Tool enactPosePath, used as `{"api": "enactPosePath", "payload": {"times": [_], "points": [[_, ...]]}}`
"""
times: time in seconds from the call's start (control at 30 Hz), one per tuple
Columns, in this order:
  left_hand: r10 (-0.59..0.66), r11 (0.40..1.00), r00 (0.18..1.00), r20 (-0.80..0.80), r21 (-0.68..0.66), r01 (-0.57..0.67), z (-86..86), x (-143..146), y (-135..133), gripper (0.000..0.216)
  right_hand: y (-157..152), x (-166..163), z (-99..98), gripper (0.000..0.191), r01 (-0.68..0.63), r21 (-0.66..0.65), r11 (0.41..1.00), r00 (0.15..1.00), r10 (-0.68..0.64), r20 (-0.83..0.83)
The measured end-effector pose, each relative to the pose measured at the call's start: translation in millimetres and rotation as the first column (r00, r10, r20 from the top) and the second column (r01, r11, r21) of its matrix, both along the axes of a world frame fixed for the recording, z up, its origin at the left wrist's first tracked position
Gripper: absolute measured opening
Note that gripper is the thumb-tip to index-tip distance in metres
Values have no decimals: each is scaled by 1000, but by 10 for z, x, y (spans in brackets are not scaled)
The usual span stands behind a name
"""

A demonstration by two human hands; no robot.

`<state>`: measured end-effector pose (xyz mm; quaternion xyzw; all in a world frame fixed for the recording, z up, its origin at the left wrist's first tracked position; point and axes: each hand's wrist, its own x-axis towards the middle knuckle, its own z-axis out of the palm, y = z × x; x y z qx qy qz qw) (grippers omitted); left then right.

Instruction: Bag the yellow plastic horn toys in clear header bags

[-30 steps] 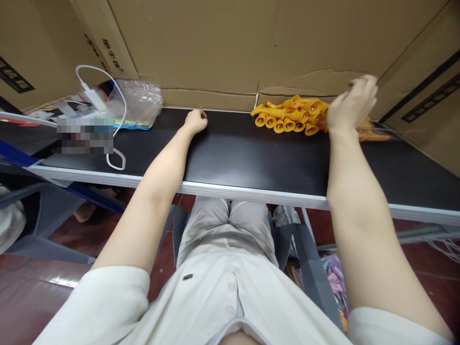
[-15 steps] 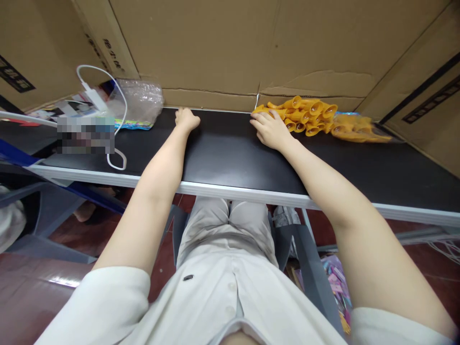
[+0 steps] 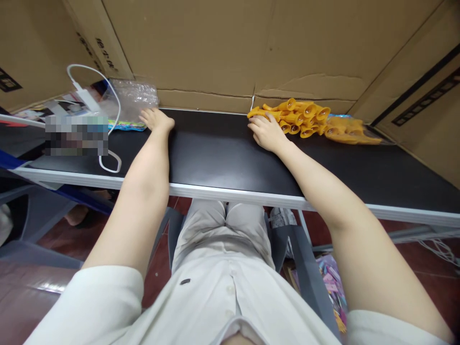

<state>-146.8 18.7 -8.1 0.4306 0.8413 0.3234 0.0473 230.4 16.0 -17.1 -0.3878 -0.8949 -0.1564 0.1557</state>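
My left hand (image 3: 157,120) is at the right edge of a stack of clear plastic bags (image 3: 129,98) with a colourful edge showing underneath. Its fingers are apart and reach onto the bags; I see nothing held. My right hand (image 3: 269,132) lies with fingers stretched over the left end of a pile of orange-yellow plastic pieces with flared, horn-like ends (image 3: 305,115). The fingertips touch the pile, and the palm side is hidden. To the right of the pile, more such pieces lie inside a clear bag (image 3: 354,132).
Cardboard walls (image 3: 201,48) enclose the back and sides of the black tabletop (image 3: 223,153), which has a metal front edge (image 3: 230,192). A white cable (image 3: 117,96) with a plug loops at the left beside a blurred-out item (image 3: 75,136). Below right are colourful packages (image 3: 332,280).
My left hand has moved left from the bare tabletop to the clear bags, and its fingers have spread. My right hand stays on the orange-yellow pile. The view has shifted slightly.
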Motion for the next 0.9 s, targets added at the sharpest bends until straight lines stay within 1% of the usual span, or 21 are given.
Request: {"api": "enactPosePath", "payload": {"times": [0.1, 0.2, 0.3, 0.37, 0.4, 0.53, 0.6, 0.73, 0.9], "points": [[-38, 996, 998, -49, -77, 35, 78, -114, -124, 74, 1, 5, 2, 54, -5, 3, 1000, 1000, 5, 1], [-80, 987, 990, -112, -147, 63, 102, -217, -226, 75, 22, 11, -20, 51, 2, 13, 1000, 1000, -2, 2], [-75, 987, 988, -138, -149, 54, 76, -275, -266, 70, 50, 19, -52, 50, 22, 26, 999, 1000, -22, 16], [-66, 989, 988, -141, -142, 46, 74, -278, -265, 65, 65, 26, -68, 50, 36, 35, 999, 999, -38, 34], [-61, 987, 986, -152, -158, 37, 85, -270, -262, 63, 71, 30, -73, 50, 40, 40, 998, 998, -41, 45], [-72, 949, 966, -248, -314, -10, 185, -195, -267, 54, 85, 42, -80, 49, 35, 58, 998, 996, -39, 75], [-87, 935, 956, -281, -354, -19, 227, -155, -289, 50, 87, 42, -80, 49, 31, 62, 998, 996, -36, 80], [-71, 948, 953, -295, -317, -27, 241, -122, -336, 48, 82, 27, -77, 50, 27, 60, 998, 997, -31, 66], [-10, 981, 965, -262, -191, -41, 230, -130, -340, 49, 53, 14, -57, 49, 49, 38, 998, 996, -52, 67]]}}
